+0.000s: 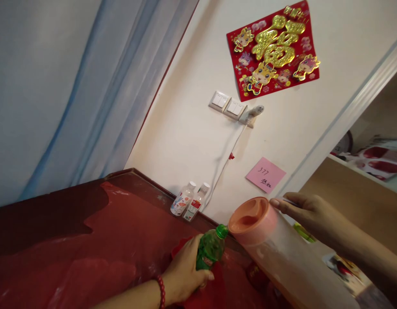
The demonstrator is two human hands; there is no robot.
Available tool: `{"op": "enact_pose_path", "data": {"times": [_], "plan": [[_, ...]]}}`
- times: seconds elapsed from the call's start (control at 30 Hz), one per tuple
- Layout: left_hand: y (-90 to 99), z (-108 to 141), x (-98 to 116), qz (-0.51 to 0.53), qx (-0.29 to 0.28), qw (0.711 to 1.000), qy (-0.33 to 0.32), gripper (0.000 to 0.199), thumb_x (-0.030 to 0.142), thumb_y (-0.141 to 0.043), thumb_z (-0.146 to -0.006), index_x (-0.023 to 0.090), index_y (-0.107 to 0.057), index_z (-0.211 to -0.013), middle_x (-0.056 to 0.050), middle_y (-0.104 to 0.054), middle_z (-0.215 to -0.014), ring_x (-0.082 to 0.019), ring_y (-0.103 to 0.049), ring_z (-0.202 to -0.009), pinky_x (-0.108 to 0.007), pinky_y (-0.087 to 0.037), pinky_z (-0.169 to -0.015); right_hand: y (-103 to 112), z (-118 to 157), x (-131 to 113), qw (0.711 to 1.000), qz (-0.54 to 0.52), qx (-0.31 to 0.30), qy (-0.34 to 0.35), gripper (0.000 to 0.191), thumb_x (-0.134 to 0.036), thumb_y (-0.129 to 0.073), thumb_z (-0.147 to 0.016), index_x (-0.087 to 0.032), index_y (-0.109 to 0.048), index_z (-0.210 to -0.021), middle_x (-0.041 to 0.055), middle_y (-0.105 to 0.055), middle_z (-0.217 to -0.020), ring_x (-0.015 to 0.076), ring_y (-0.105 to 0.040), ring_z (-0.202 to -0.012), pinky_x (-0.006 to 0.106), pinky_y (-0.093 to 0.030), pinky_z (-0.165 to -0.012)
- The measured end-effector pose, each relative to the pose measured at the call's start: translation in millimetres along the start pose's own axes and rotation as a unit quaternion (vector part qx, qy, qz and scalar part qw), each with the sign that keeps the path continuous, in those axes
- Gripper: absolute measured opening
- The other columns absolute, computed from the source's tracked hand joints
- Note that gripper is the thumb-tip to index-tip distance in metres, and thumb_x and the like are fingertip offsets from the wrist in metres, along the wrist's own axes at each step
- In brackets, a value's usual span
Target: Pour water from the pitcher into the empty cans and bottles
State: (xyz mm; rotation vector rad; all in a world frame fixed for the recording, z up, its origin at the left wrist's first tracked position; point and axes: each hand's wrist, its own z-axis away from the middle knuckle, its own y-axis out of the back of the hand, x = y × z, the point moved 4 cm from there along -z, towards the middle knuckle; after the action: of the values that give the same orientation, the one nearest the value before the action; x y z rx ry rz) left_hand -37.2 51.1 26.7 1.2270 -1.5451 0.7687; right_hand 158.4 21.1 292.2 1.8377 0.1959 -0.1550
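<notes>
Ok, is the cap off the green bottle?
No, the green bottle, gripped by the left hand, has its green cap on top, beside the pitcher's orange lid.

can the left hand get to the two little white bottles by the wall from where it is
Probably not right away. The left hand is wrapped around a green bottle, so it is occupied. The path itself looks open: only bare red table lies between it and the white bottles against the wall.
</notes>
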Motion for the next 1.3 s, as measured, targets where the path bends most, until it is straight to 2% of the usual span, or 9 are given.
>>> {"op": "enact_pose_path", "data": {"times": [0.23, 0.43, 0.57, 0.67, 0.93, 1.13, 1.3], "plan": [[-0.5, 0.7, -0.9, 0.000, -0.002, 1.000, 0.002, 0.062, 0.007, -0.063, -0.059, 0.023, -0.054, -0.118, 0.000, -0.064, -0.101, -0.020, -0.056, -0.088, -0.030, -0.045, -0.077, 3.8, 1.6, -3.2, 0.999, 0.007, 0.026, 0.030, 0.061, -0.078, -0.049, -0.080, -0.020, -0.059, -0.066, -0.0018, -0.044, -0.055, 0.0146, -0.042, -0.052, 0.026, -0.031, -0.046], [0.7, 0.4, 2.4, 0.006, -0.006, 1.000, 0.004, 0.063, 0.008, -0.064, -0.060, 0.023, -0.053, -0.121, -0.001, -0.064, -0.107, -0.023, -0.057, -0.097, -0.033, -0.044, -0.087, 4.4, 2.6, -5.8, 0.999, 0.003, 0.030, 0.039, 0.057, -0.074, -0.050, -0.083, -0.020, -0.059, -0.065, -0.0010, -0.048, -0.054, 0.0147, -0.043, -0.050, 0.027, -0.032, -0.045], [1.0, -0.6, 3.1, 0.018, -0.001, 1.000, 0.002, 0.057, 0.007, -0.064, -0.058, 0.022, -0.055, -0.113, -0.001, -0.063, -0.102, -0.021, -0.057, -0.090, -0.029, -0.047, -0.078, 4.2, 2.1, -4.8, 0.999, 0.000, 0.031, 0.035, 0.057, -0.074, -0.052, -0.081, -0.020, -0.060, -0.065, -0.0015, -0.046, -0.053, 0.0142, -0.042, -0.050, 0.027, -0.031, -0.045], [-0.7, -0.2, 0.4, 0.026, -0.005, 1.000, 0.007, 0.060, 0.006, -0.063, -0.058, 0.022, -0.054, -0.115, 0.000, -0.062, -0.099, -0.020, -0.057, -0.085, -0.027, -0.047, -0.071, 4.6, 1.8, -5.6, 0.999, -0.002, 0.034, 0.042, 0.058, -0.076, -0.054, -0.079, -0.020, -0.060, -0.065, -0.0015, -0.047, -0.054, 0.0143, -0.043, -0.051, 0.027, -0.031, -0.045], [0.7, 2.1, 2.3, 0.012, -0.007, 1.000, -0.007, 0.062, 0.007, -0.063, -0.059, 0.022, -0.054, -0.119, 0.000, -0.063, -0.099, -0.020, -0.058, -0.089, -0.029, -0.047, -0.080, 6.1, 3.7, -3.7, 1.000, -0.020, 0.017, 0.015, 0.056, -0.074, -0.055, -0.080, -0.020, -0.062, -0.069, -0.0020, -0.045, -0.054, 0.0132, -0.041, -0.048, 0.026, -0.032, -0.042], [0.5, 1.7, 3.2, 0.016, -0.004, 1.000, -0.014, 0.067, 0.006, -0.063, -0.059, 0.023, -0.053, -0.123, -0.002, -0.064, -0.112, -0.022, -0.058, -0.100, -0.032, -0.045, -0.089, 5.4, 3.4, -0.4, 1.000, -0.016, 0.005, -0.004, 0.059, -0.078, -0.052, -0.079, -0.020, -0.061, -0.071, -0.0029, -0.042, -0.056, 0.0138, -0.042, -0.051, 0.026, -0.034, -0.044], [0.7, 0.7, 2.0, 0.011, -0.002, 1.000, -0.013, 0.065, 0.007, -0.064, -0.059, 0.022, -0.054, -0.122, -0.002, -0.065, -0.106, -0.021, -0.058, -0.094, -0.031, -0.046, -0.085, 5.8, 2.8, -0.1, 1.000, -0.012, 0.013, 0.001, 0.060, -0.079, -0.053, -0.077, -0.020, -0.060, -0.069, -0.0031, -0.041, -0.055, 0.0131, -0.040, -0.049, 0.025, -0.032, -0.042]]}}
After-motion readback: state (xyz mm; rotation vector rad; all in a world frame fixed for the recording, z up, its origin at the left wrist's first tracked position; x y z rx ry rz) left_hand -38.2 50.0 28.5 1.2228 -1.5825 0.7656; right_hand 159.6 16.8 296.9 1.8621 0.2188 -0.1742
